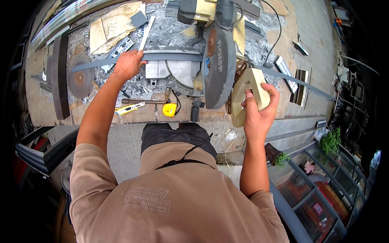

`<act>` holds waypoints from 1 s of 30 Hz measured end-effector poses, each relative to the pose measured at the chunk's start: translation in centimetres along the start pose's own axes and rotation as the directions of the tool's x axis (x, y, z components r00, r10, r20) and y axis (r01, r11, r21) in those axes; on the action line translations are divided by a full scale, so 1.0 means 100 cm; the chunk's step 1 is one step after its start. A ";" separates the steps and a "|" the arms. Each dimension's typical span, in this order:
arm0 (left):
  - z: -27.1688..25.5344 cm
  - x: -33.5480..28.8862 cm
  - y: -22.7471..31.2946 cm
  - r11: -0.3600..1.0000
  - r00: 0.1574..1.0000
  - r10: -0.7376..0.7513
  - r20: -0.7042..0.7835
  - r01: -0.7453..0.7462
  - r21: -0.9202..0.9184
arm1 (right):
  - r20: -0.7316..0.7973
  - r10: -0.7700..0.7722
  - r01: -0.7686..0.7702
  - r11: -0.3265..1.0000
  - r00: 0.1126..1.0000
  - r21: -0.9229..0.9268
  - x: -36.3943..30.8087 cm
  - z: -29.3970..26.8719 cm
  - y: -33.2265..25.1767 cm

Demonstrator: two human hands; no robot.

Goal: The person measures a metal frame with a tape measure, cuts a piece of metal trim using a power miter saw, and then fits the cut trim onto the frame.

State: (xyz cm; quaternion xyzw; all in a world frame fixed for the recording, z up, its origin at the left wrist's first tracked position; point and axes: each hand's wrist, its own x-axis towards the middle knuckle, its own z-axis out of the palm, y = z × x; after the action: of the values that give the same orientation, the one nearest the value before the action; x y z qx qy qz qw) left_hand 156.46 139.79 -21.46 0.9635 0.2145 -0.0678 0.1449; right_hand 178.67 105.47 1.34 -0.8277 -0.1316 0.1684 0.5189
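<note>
My left hand (128,65) is closed around a long grey metal bar (173,57), pressing it along the fence of a miter saw (221,67). From near a round saw blade (80,77) at the left, the bar runs behind the saw's grey guard and out far to the right. My right hand (261,111) grips the cream loop-shaped saw handle (238,107), its thumb at the inner side of the loop. The guard hides the cutting spot, so I cannot tell whether the blade touches the bar.
A yellow tape measure (169,109), a yellow utility knife (129,108) and a brace-like rod tool (142,101) lie near the workbench's front edge. Metal shavings, cardboard (111,28) and offcuts cover the bench. A dark beam (60,77) stands at left; a black cable (279,32) runs behind the saw.
</note>
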 end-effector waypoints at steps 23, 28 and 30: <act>-0.005 0.001 0.003 1.000 1.000 0.007 0.012 -0.007 -0.002 | -0.007 -0.001 0.001 1.000 1.000 0.007 -0.001 0.000 0.002; -0.004 0.000 0.002 1.000 1.000 0.004 0.016 -0.004 0.005 | -0.007 -0.011 0.011 1.000 1.000 0.016 0.000 0.000 0.004; -0.003 0.001 0.002 1.000 1.000 0.006 0.014 -0.007 0.004 | -0.011 -0.008 0.008 1.000 1.000 0.021 0.000 0.000 0.004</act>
State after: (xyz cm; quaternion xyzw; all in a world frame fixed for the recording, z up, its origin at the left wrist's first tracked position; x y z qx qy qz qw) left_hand 156.66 139.78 -21.11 0.9640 0.2102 -0.0744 0.1447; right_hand 178.67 105.30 0.97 -0.8224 -0.1305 0.1632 0.5291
